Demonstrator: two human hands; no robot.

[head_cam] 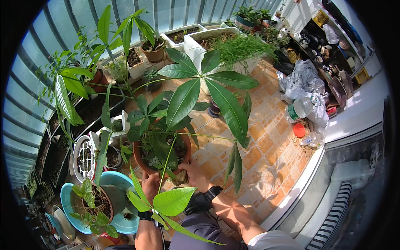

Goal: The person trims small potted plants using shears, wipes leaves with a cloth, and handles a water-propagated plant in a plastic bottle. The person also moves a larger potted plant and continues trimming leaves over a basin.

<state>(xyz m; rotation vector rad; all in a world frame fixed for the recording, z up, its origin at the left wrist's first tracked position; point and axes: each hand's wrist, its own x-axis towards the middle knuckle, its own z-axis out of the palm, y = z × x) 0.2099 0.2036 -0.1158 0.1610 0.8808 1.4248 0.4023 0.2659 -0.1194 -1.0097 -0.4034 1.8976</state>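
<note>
Both hands are at the near rim of a round terracotta-coloured pot [188, 147] that stands on the tiled floor before me. My left hand [151, 185] grips the rim, thumb on top. My right hand [193, 175] holds the rim a little further right, beside a brownish lump [180, 177] that I cannot name. A tall plant with large palmate leaves [183, 103] grows from the pot, and its leaves partly cover the pot and my left forearm. Left of my hands, a light-blue basin [120, 225] holds a tilted pot [117, 200] with a small leafy plant.
Planters [103, 117], a white pot with a grid [84, 159] and small pots line the railing at left. A white planter of grassy greens [250, 64] stands at the back. Plastic bags [300, 78], a clear bottle [300, 109] and a cluttered shelf are at right, above a door track.
</note>
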